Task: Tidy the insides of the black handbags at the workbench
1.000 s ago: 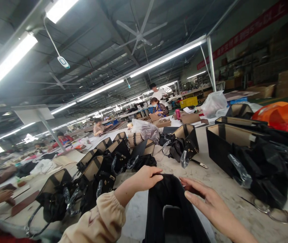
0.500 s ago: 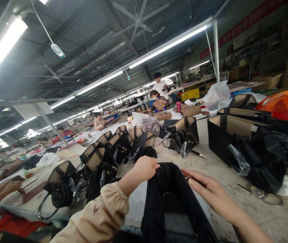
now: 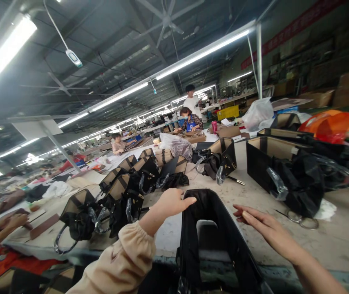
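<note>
In front of me stands a black handbag (image 3: pixel 220 206), its mouth up and its dark inside showing, with a pale patch visible through the lower part. My left hand (image 3: pixel 170 204) grips its far left corner, thumb over the rim and fingers hidden behind. Off to the bag's right, my right hand (image 3: pixel 258 230) hovers over the tabletop with fingers stretched out together, apart from the rim and holding nothing. Beyond the bag is a half-made black bag with tan lining (image 3: pixel 226 153), its handle wrapped in clear plastic.
Several black bags (image 3: pixel 122 188) cluster at left on the worktable (image 3: pixel 287 245). To the right lie a larger black bag (image 3: pixel 257 167) and scissors (image 3: pixel 311 222). A co-worker's hands (image 3: pixel 15 222) are at far left; other people sit and stand farther back.
My right hand has moved off the bag's right rim, out to the right. My left hand keeps its hold at the corner, its thumb now farther over the rim. The view has shifted slightly.
</note>
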A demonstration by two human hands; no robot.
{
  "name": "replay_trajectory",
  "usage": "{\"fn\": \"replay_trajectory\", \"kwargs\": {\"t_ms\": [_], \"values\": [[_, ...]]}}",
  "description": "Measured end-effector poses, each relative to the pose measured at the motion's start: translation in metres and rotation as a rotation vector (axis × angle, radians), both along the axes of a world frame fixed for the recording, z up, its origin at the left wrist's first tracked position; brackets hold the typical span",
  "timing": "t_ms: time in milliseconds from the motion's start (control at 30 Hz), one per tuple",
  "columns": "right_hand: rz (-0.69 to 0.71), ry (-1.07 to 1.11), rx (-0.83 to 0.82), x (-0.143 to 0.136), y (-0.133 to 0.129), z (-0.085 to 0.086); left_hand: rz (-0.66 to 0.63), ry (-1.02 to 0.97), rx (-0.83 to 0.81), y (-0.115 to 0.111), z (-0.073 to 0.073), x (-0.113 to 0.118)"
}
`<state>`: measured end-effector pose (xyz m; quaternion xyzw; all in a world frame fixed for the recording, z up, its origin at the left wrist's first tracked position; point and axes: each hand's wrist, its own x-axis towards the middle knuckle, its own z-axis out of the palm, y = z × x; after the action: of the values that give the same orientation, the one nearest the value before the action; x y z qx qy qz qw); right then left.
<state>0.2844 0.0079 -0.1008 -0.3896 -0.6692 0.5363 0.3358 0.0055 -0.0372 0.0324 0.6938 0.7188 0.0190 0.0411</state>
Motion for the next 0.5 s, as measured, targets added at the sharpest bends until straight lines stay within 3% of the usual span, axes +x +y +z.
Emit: {"fn": "replay_trajectory", "kwargs": {"t_ms": [167, 300, 400, 500], "values": [[-0.062, 0.009, 0.0, 0.02, -0.041, 0.0, 0.078, -0.079, 0.032, -0.057, 0.002, 0.007], [-0.145, -0.108, 0.11, 0.027, -0.082, 0.023, 0.145, -0.235, 0.041, -0.098, -0.02, 0.023], [-0.193, -0.303, 0.196, 0.02, -0.101, 0.045, 0.134, -0.278, 0.028, -0.112, -0.04, 0.035], [-0.247, -0.573, 0.372, 0.005, -0.105, 0.055, 0.105, -0.337, 0.05, -0.114, -0.046, 0.04]]}}
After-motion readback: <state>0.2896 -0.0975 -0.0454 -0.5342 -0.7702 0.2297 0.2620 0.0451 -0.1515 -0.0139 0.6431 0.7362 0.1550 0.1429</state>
